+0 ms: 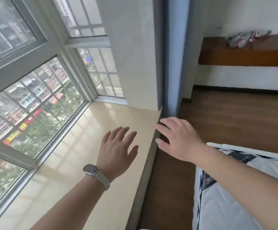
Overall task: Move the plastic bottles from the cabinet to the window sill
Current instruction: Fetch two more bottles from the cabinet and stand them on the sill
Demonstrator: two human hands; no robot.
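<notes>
The left hand (pixel 116 146) and right hand (pixel 179 138) are spread wide and hold nothing. The sill (pixel 78 146) is bare. No bottles or cabinet show, so the job looks barely begun.

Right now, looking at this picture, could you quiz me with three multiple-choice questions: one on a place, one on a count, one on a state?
1. Where is the wristwatch?
A. left wrist
B. right wrist
C. on the window sill

2. How many plastic bottles stand on the window sill?
A. two
B. none
C. one

3. How are the hands?
A. both open, holding nothing
B. both fisted
C. one gripping a bottle

Answers: 1 A, its band wraps the wrist below the left hand. 2 B, only bare sill shows. 3 A, the left hand and right hand both have spread fingers.
</notes>
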